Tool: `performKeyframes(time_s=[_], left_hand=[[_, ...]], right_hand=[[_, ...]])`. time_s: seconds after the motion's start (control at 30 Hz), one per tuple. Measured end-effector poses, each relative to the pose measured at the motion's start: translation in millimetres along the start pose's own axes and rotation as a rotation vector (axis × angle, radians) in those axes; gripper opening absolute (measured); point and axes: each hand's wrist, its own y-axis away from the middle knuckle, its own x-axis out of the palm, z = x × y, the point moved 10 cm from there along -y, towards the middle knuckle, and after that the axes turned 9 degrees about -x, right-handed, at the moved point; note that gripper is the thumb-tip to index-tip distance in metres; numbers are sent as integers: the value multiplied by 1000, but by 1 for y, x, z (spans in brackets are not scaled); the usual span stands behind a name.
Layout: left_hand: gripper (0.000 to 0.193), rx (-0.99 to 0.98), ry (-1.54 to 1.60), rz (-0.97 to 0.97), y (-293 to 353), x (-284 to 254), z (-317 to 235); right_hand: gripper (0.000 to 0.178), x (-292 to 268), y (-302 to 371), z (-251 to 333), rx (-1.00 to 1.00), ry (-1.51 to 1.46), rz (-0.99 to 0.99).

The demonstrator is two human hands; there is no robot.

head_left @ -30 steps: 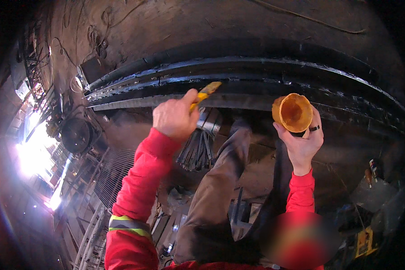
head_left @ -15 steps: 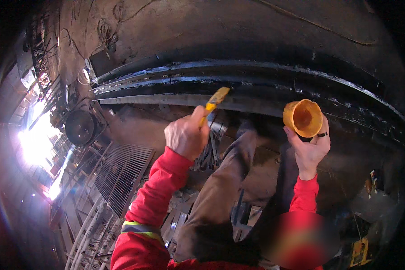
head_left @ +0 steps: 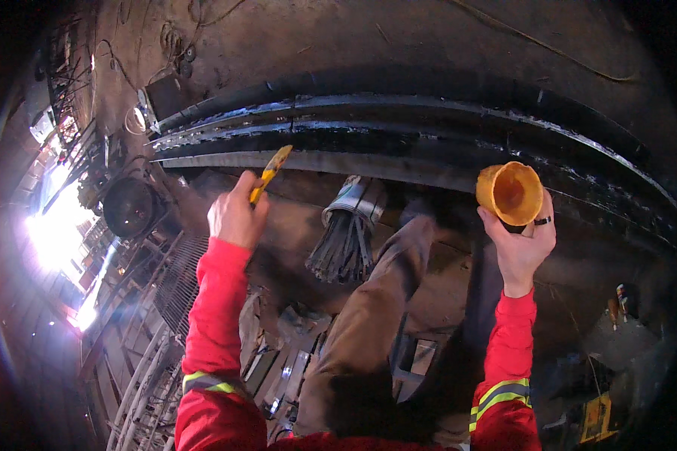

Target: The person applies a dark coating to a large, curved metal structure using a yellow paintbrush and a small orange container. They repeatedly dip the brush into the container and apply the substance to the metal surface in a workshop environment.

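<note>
My left hand (head_left: pixel 235 214) grips a yellow-handled brush (head_left: pixel 271 171) whose tip points up toward long black steel beams (head_left: pixel 399 124). Those beams lie side by side across the view, and their surfaces look dark and glossy. My right hand (head_left: pixel 520 242) holds up a small orange cup (head_left: pixel 510 192), mouth turned toward me, just below the beams at the right. Both sleeves are red with reflective bands. My brown trouser leg (head_left: pixel 368 316) reaches up between the two arms.
A bundle of dark rods (head_left: pixel 346 237) bound at one end lies under the beams. A round black fan (head_left: pixel 128 207) and metal grating (head_left: pixel 174 282) stand at the left, beside bright glare (head_left: pixel 53 233). A yellow object (head_left: pixel 596 417) sits at lower right.
Both hands have shifted right in the view. The left hand sits lower, with the brush tip still pointing at the lowest beam. The cup stays held at the same tilt.
</note>
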Motion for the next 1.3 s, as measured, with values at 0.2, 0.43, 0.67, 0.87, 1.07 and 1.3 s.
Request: performKeyframes(time_s=[0.2,0.43,0.67,0.87,1.07,1.3], left_hand=[[19,198,443,-11,3,3,-83],[20,369,328,54,26,6,-222],[19,392,205,117,24,0,-184],[18,258,164,-26,25,9,-172],[15,321,479,164,32,-20,-178],[29,689,509,157,88,-153,-229]], right_hand=[[55,-2,-3,3,-66,76,15],[60,-27,-12,1,-119,64,-44],[63,-49,-13,-4,-107,8,-81],[55,-56,-21,-4,-93,30,-64],[59,-57,-24,-6,-153,-10,-14],[64,-48,-25,14,-277,159,91]])
